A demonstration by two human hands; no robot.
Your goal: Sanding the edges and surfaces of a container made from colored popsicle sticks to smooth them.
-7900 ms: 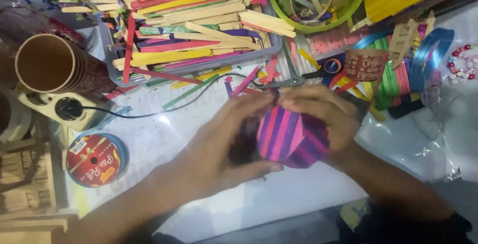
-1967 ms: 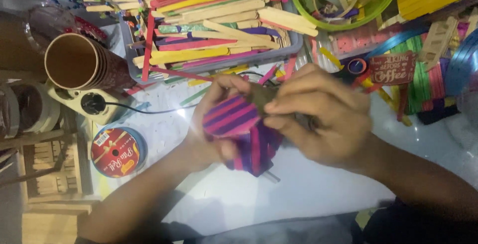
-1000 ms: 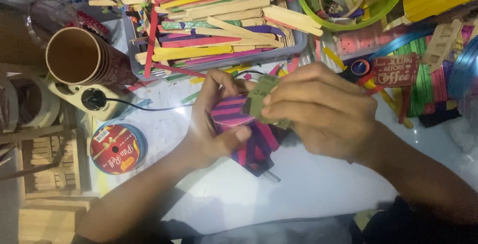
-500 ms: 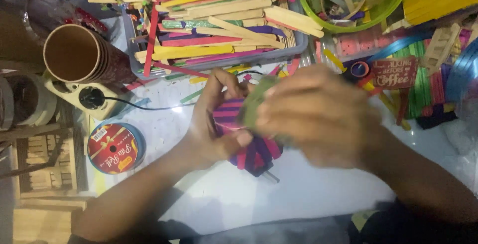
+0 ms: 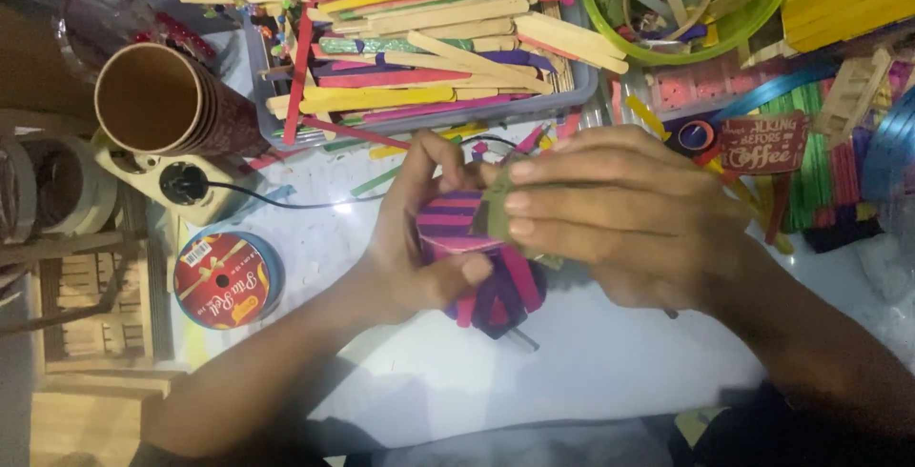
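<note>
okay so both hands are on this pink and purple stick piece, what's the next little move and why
Probably press the green strip flat and hold. The right hand has its fingertips laid on the strip against the pink and purple stick piece, while the left hand cups the piece from behind, thumb underneath.

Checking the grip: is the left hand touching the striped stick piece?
Touching. The head view shows the left hand wrapped around the striped stick piece, thumb pressed on it.
</note>
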